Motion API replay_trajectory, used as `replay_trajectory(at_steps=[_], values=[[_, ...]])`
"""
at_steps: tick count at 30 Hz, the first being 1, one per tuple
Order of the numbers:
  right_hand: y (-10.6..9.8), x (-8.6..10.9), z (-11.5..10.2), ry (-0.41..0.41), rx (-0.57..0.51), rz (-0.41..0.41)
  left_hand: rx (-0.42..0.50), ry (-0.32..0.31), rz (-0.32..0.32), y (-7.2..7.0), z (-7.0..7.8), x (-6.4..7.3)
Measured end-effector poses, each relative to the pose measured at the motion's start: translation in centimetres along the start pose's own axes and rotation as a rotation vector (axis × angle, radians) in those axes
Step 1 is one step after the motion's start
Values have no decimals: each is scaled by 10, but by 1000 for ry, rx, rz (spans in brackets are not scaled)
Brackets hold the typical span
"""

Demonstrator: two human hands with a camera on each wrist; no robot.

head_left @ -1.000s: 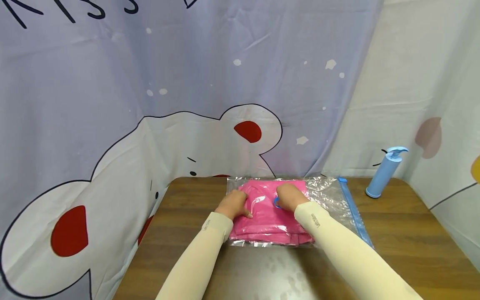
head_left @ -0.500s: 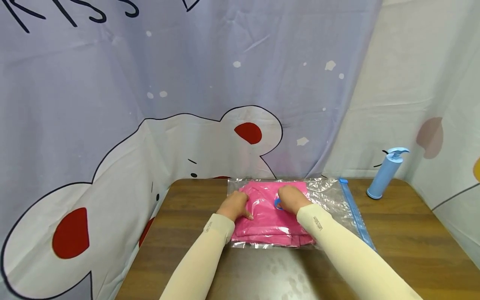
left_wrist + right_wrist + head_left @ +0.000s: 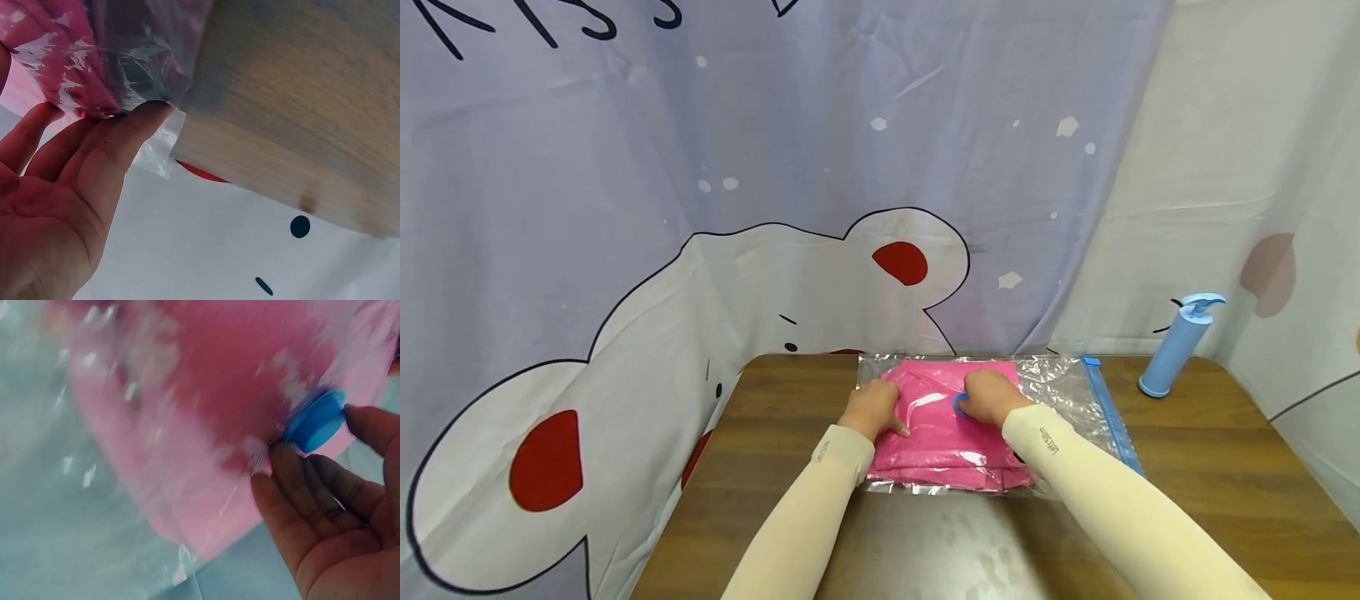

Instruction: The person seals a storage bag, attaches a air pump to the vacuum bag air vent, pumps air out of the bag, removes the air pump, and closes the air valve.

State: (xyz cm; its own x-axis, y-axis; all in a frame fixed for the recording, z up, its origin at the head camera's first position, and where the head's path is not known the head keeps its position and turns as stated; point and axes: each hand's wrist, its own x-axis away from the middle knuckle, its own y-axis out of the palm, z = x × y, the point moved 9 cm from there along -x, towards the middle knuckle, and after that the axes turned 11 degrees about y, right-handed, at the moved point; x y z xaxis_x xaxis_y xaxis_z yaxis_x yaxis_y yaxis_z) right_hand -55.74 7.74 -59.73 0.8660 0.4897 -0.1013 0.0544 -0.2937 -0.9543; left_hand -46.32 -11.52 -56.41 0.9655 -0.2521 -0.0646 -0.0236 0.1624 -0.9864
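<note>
A clear vacuum storage bag point(image 3: 1054, 379) with folded pink fabric point(image 3: 917, 454) inside lies flat near the table's back edge. Its blue zip strip point(image 3: 1108, 408) runs down the right side. My left hand point(image 3: 872, 408) rests on the bag's left part; in the left wrist view its fingers point(image 3: 128, 140) touch the plastic with a slight bend. Over the middle of the bag, my right hand point(image 3: 990, 396) pinches the round blue valve cap point(image 3: 315, 422) between thumb and fingers. The cap looks tilted in the right wrist view; whether it is still joined to the valve cannot be told.
A light blue hand pump point(image 3: 1176, 346) stands tilted in the head view at the back right of the wooden table point(image 3: 775, 417). A printed curtain point(image 3: 760, 292) hangs close behind the table's back edge.
My right hand has shifted slightly to the right with its pinch on the valve cap. My left hand has stayed in place on the bag.
</note>
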Motion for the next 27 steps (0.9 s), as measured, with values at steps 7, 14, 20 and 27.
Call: replay_trajectory(at_steps=[7, 14, 20, 27], values=[[19, -16, 5, -8, 25, -19, -12, -1, -2, 0, 4, 0], [20, -16, 3, -34, 59, -15, -34, -13, -16, 9, 1, -5], [2, -1, -12, -59, 80, 22, -72, -42, -42, -24, 27, 13], [-5, 1, -6, 11, -36, -41, -50, -45, -28, -31, 27, 19]])
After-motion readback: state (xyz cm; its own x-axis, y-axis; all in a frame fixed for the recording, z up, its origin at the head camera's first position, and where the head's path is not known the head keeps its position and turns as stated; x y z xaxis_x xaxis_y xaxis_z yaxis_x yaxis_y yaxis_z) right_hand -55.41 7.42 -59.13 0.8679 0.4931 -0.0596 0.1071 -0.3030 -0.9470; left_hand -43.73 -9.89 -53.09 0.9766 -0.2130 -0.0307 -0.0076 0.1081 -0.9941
